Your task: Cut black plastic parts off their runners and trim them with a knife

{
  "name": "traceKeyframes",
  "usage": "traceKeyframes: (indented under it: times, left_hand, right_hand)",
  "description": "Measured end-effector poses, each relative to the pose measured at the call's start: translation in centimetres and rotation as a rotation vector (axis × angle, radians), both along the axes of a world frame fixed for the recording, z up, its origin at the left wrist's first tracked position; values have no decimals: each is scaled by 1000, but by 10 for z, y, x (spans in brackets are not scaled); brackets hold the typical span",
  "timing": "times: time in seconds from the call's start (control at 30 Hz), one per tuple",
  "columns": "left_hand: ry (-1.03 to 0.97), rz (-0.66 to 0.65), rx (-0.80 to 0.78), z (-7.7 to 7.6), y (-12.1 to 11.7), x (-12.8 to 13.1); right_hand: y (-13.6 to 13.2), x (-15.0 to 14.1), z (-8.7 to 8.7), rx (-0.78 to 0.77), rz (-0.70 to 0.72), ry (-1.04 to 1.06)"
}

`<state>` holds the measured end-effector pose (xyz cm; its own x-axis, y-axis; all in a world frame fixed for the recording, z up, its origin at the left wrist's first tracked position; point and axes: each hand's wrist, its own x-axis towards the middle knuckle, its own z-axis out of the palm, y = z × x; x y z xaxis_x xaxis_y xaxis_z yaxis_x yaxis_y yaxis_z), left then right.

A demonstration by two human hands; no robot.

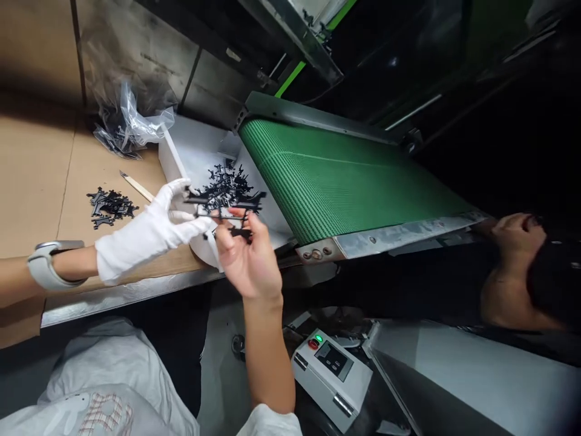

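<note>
My left hand [149,233], in a white glove, pinches one end of a black plastic part frame [222,209] above the table edge. My bare right hand [247,257] grips the same frame from below, fingers curled on a small black piece. Behind the frame, a white tray [190,151] holds a heap of several black plastic parts [224,181]. A smaller pile of black parts [110,206] lies on the cardboard to the left.
A green conveyor belt [336,181] runs up to the right from the tray. A crumpled clear bag [131,124] and a thin stick [136,186] lie on the cardboard table [40,169]. A control box [331,375] sits below. Another person [526,272] is at right.
</note>
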<state>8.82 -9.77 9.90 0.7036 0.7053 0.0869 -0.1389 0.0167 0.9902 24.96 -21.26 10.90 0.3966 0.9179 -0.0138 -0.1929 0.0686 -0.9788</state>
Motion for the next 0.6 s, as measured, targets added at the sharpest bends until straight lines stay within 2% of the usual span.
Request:
traceKeyframes:
  times: [0.07,0.13,0.2,0.33,0.43,0.53,0.6]
  left_hand:
    - [45,-51,65,2,6,-4]
    - [128,-85,181,2,11,-18]
    - [183,9,201,-1,11,-40]
    - [235,325,62,-9,-16,-85]
    - [238,544,-40,-9,-51,-108]
    - [132,720,-304,-10,-81,-118]
    - [59,776,-428,-14,-94,-121]
  right_hand:
    - [7,-20,-6,-7,51,47]
    - [16,-31,-13,-42,108,4]
    - [24,-37,-18,-99,152,-202]
    - [46,-53,-25,-224,97,-887]
    - [78,-71,-31,-270,136,-1058]
    - [119,-81,-42,-364,120,-1156]
    - [141,-82,-52,-418,105,-1185]
